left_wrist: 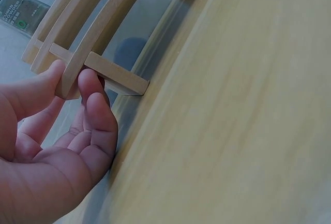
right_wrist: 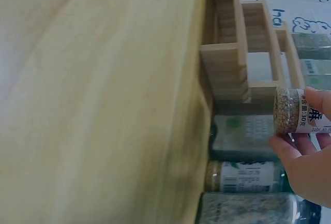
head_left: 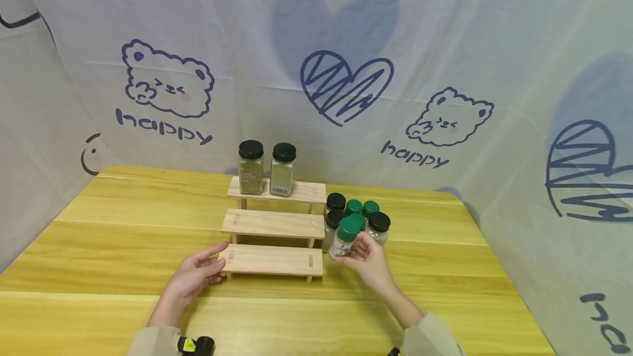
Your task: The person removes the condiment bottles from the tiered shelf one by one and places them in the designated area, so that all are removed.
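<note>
A three-step wooden rack (head_left: 272,260) stands on the table, with two black-capped spice jars (head_left: 251,168) on its top step. At the left end of the lowest step, my left hand (head_left: 195,273) pinches the board, thumb above and forefinger below, as the left wrist view shows. My right hand (head_left: 368,260) grips a small green-capped spice jar (head_left: 341,243) just right of the rack. In the right wrist view this jar's label (right_wrist: 309,111) has dark print and pale grains show through the glass; its cap is out of that view.
Behind the held jar, several more spice jars with black and green caps (head_left: 378,222) stand close together, right beside the rack. A white cloth (head_left: 237,43) printed with hearts and bears hangs behind the wooden table (head_left: 277,317).
</note>
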A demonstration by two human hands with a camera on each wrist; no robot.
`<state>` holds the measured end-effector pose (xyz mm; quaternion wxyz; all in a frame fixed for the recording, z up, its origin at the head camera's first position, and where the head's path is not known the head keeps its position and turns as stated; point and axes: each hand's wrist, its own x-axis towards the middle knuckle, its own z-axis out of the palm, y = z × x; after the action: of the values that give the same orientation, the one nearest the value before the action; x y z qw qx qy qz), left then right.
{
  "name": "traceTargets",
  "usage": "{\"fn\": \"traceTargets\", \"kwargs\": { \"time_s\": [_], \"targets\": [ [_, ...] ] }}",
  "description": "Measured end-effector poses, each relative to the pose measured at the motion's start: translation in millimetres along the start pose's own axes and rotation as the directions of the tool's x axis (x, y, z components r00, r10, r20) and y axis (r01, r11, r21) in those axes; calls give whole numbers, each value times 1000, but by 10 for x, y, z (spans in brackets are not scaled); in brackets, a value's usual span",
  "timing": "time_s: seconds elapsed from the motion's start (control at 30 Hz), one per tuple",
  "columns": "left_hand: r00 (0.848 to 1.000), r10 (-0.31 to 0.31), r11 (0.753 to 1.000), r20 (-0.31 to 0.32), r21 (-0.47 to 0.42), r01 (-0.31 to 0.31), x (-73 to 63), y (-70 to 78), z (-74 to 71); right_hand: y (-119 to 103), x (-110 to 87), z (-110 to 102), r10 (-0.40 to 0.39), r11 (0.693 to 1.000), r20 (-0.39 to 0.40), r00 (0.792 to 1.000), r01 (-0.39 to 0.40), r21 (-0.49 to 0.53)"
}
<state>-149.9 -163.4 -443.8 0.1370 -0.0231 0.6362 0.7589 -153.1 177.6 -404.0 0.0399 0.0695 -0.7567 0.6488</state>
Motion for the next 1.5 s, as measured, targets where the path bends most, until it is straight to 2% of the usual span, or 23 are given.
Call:
{"fn": "traceTargets", "kwargs": {
  "time_s": [0.47,0.6,0.67,0.77,0.87,0.9,1.07,1.23,1.5],
  "targets": [
    [1000,5,1000,9,-5,-5,2,-23,-3,250,34,47,6,999,26,1000,-5,-51],
    [999,39,999,33,-15,-39,10,-49,-21,289,57,58,13,998,28,1000,-11,-63],
    [994,82,996,75,-37,-79,15,-68,-43,313,64,62,15,997,31,999,-12,-75],
    [991,97,994,91,-50,-92,21,-79,-56,350,77,65,18,997,37,999,-15,-82],
    [995,74,997,73,-37,-72,20,-62,-44,382,88,72,19,996,44,999,-15,-85],
    [998,45,999,46,-17,-45,19,-50,-30,389,90,75,17,996,48,999,-13,-88],
    [1000,11,1000,23,4,-11,12,-3,1,419,92,99,23,997,57,998,-19,-74],
    [1000,3,1000,19,6,-3,16,-11,-4,455,94,123,16,997,57,998,-12,-75],
    [1000,7,1000,18,6,-7,-2,-5,-11,432,79,146,14,987,45,999,-6,-163]
  ]
}}
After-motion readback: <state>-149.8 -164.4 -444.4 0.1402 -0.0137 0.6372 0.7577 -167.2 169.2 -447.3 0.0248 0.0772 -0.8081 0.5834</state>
